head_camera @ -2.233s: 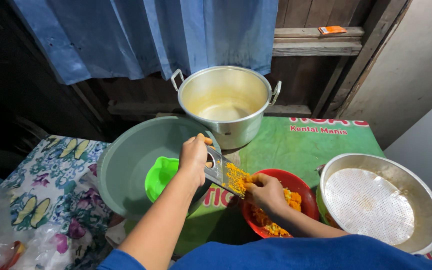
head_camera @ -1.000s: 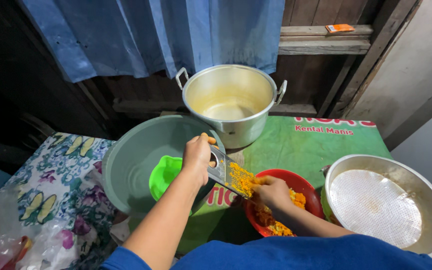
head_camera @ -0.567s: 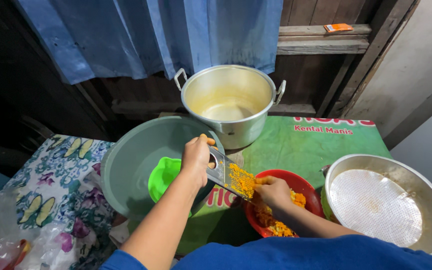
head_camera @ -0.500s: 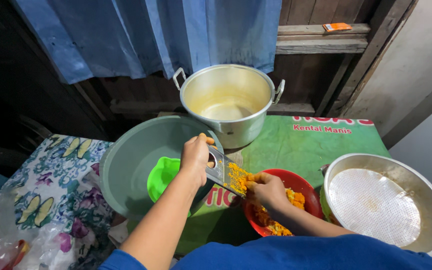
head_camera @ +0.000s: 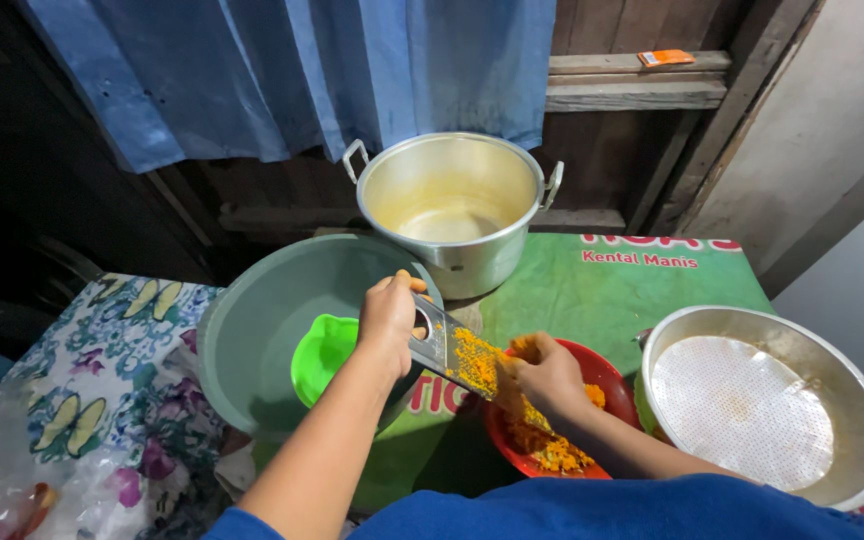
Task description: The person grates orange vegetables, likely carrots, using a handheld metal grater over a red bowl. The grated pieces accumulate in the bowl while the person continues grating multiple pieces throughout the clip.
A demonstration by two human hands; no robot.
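The left hand (head_camera: pixel 390 318) holds the top end of a flat metal grater (head_camera: pixel 449 352), with its fingers curled tight around the handle. The grater slants down to the right, and its low end sits over a red bowl (head_camera: pixel 607 372). Orange shreds (head_camera: pixel 474 362) stick to the face of the grater. The right hand (head_camera: pixel 549 376) presses on the low part of the grater, with its fingers bent and pinched around a small orange piece (head_camera: pixel 522 346); only a bit of that piece shows. More orange shreds lie in a heap inside the red bowl, just under the right hand. Next to the left hand is a bright green bowl (head_camera: pixel 320 354), and it sits inside a big grey-green basin (head_camera: pixel 270 322). Behind the hands stands a shiny metal pot (head_camera: pixel 452 222) with two handles. On the right is a wide metal pan (head_camera: pixel 852 398) with a round white mesh (head_camera: pixel 739 410) in it. All of these rest on a green cloth (head_camera: pixel 607 290). A flowered cloth (head_camera: pixel 117 360) lies to the left, and a blue curtain (head_camera: pixel 292 70) hangs at the back.
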